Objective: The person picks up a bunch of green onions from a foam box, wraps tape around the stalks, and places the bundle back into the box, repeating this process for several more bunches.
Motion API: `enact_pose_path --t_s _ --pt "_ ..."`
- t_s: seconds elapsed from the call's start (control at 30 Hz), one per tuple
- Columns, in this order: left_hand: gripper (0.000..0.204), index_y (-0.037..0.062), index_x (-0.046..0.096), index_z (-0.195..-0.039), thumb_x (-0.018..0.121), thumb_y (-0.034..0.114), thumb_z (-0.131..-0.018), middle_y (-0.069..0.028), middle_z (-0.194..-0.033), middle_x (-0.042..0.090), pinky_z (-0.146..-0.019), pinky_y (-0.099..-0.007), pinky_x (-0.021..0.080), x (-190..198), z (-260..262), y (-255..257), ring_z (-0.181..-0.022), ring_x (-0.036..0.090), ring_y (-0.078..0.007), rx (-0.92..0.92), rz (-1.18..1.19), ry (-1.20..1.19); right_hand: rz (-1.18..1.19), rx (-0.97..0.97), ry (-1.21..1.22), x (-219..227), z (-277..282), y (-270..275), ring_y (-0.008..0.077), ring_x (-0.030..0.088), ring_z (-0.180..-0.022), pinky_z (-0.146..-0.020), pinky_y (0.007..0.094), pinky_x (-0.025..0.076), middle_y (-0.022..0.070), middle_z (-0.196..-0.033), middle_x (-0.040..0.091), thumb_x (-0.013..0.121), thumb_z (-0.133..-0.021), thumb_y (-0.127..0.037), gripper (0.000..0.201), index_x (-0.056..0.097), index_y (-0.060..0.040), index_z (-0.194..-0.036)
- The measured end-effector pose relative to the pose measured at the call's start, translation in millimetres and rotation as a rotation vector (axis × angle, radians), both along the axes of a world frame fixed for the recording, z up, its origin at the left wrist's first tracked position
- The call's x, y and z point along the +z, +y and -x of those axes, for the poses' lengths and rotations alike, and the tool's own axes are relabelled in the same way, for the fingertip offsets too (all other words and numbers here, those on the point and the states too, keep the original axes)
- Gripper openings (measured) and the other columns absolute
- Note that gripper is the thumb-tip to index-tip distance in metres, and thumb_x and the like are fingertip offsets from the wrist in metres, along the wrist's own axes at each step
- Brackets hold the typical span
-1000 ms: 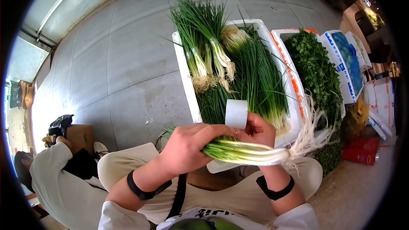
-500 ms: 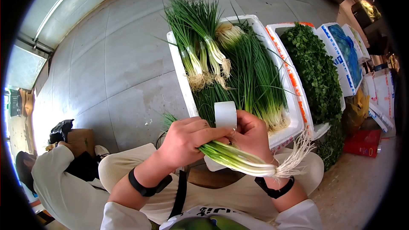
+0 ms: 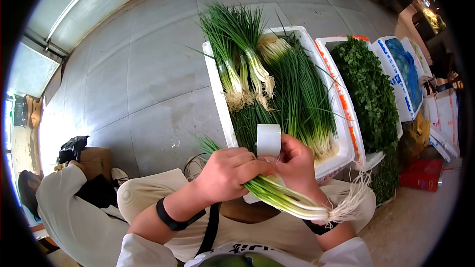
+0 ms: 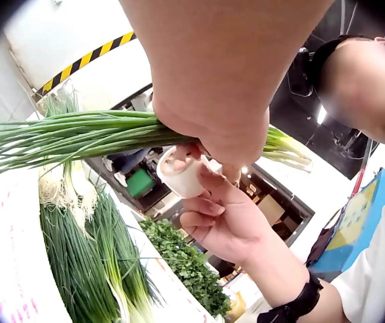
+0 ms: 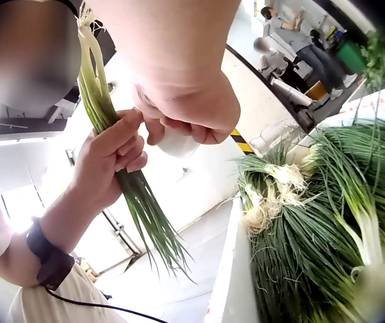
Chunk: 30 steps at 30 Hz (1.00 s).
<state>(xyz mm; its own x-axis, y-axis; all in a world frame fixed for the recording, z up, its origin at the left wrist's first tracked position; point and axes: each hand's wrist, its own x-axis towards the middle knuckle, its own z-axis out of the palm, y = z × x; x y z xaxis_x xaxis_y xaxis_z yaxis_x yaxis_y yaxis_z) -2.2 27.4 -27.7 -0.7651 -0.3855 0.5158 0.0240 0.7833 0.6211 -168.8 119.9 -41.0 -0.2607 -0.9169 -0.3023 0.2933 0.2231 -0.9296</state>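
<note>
My left hand grips a bunch of scallions around its green stalks. The white bulbs and stringy roots point to the right, over the right wrist; in the right wrist view the green leaves hang below the left hand. Close beside it, my right hand holds a roll of clear tape with curled fingers. Thumb and fingertips of both hands meet at the stalks just below the roll. In the left wrist view the roll sits between the right fingers and the bunch.
In front stands a white foam box with loose scallions and several bundles on top. Another foam box of leafy greens adjoins it on the right. A person sits at the left. A red package lies at right.
The scallion roots have dipped lower, nearer my right wrist. Both hands stay close together, with the tape roll still in my right hand and slightly further left.
</note>
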Motion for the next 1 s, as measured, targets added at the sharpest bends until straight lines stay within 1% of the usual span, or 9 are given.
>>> enact_pose_path --t_s 0.1,0.17,0.27,0.37,0.5,0.57,0.7,0.77,1.0 --pt "0.035 0.0113 0.070 -0.103 0.075 0.012 -0.068 -0.0016 -0.079 0.063 -0.057 -0.0363 0.051 6.5 -1.5 5.2 -0.064 0.061 -0.0218 -0.004 0.025 -0.011 0.012 0.076 0.137 -9.6 6.1 1.1 -0.0031 0.043 -0.065 -0.056 0.0157 0.036 -0.0044 -0.095 0.069 0.076 -0.085 -0.001 0.048 0.060 0.0007 -0.130" --pt "0.038 0.0112 0.070 -0.106 0.074 0.013 -0.068 -0.0019 -0.083 0.064 -0.059 -0.0359 0.053 7.3 -3.1 6.2 -0.067 0.063 -0.0207 -0.004 0.057 -0.020 -0.005 0.073 0.092 -1.3 4.6 -0.7 0.0062 0.066 -0.090 -0.077 0.0210 0.053 0.0048 -0.109 0.071 0.080 -0.084 -0.004 0.043 0.062 0.0024 -0.122" --pt "0.043 0.0115 0.069 -0.109 0.073 0.011 -0.066 -0.0018 -0.088 0.066 -0.064 -0.0345 0.055 13.3 -3.0 9.7 -0.072 0.066 -0.0203 -0.071 0.038 -0.036 -0.021 0.133 0.108 12.2 5.6 -2.3 0.0071 0.066 -0.095 -0.079 0.0213 0.053 0.0065 -0.113 0.072 0.080 -0.083 -0.003 0.044 0.062 0.0021 -0.123" --pt "0.034 0.0122 0.073 -0.102 0.078 0.016 -0.068 0.0004 -0.070 0.058 -0.053 -0.0338 0.049 4.1 0.2 11.9 -0.059 0.060 -0.0190 -0.069 0.077 -0.005 0.041 0.106 0.055 1.9 8.0 -1.9 0.0072 0.067 -0.096 -0.079 0.0215 0.054 0.0080 -0.114 0.072 0.082 -0.082 -0.004 0.047 0.061 0.0018 -0.124" --pt "0.034 0.0133 0.073 -0.102 0.078 0.016 -0.068 0.0008 -0.069 0.057 -0.053 -0.0332 0.049 0.1 -0.5 13.9 -0.060 0.061 -0.0189 -0.071 0.052 -0.007 0.067 0.088 0.092 5.8 9.0 -1.4 0.0088 0.068 -0.096 -0.080 0.0228 0.055 0.0093 -0.113 0.073 0.081 -0.082 -0.001 0.047 0.061 0.0023 -0.124" --pt "0.034 0.0145 0.073 -0.101 0.078 0.016 -0.067 0.0008 -0.069 0.057 -0.054 -0.0331 0.050 4.7 -1.7 12.1 -0.061 0.061 -0.0188 -0.140 0.017 -0.076 0.095 0.069 0.166 2.1 9.0 -1.5 0.0039 0.066 -0.084 -0.071 0.0194 0.053 0.0060 -0.104 0.073 0.078 -0.085 -0.001 0.052 0.057 0.0046 -0.131" --pt "0.033 0.0144 0.073 -0.100 0.077 0.015 -0.067 0.0009 -0.070 0.057 -0.054 -0.0335 0.050 -0.7 0.1 11.8 -0.062 0.061 -0.0184 -0.138 -0.011 -0.070 0.125 0.032 0.080 3.2 7.6 -1.3 0.0051 0.067 -0.085 -0.072 0.0211 0.055 0.0071 -0.103 0.074 0.077 -0.085 0.002 0.048 0.058 0.0046 -0.129" --pt "0.035 0.0141 0.073 -0.100 0.076 0.012 -0.065 0.0008 -0.070 0.056 -0.054 -0.0342 0.050 -2.9 1.1 12.0 -0.062 0.061 -0.0181 -0.122 -0.005 -0.048 0.095 0.106 0.276 4.9 10.6 0.1 0.0066 0.068 -0.087 -0.075 0.0227 0.056 0.0079 -0.103 0.074 0.075 -0.086 0.004 0.045 0.059 0.0050 -0.128" --pt "0.050 0.0136 0.072 -0.109 0.068 0.011 -0.059 0.0016 -0.066 0.048 -0.051 -0.0318 0.049 2.0 -1.1 10.8 -0.058 0.055 -0.0155 -0.111 0.163 -0.123 0.118 0.033 0.124 14.0 8.0 -2.4 0.0066 0.068 -0.083 -0.071 0.0207 0.055 0.0090 -0.111 0.073 0.074 -0.085 0.006 0.046 0.057 0.0039 -0.128"
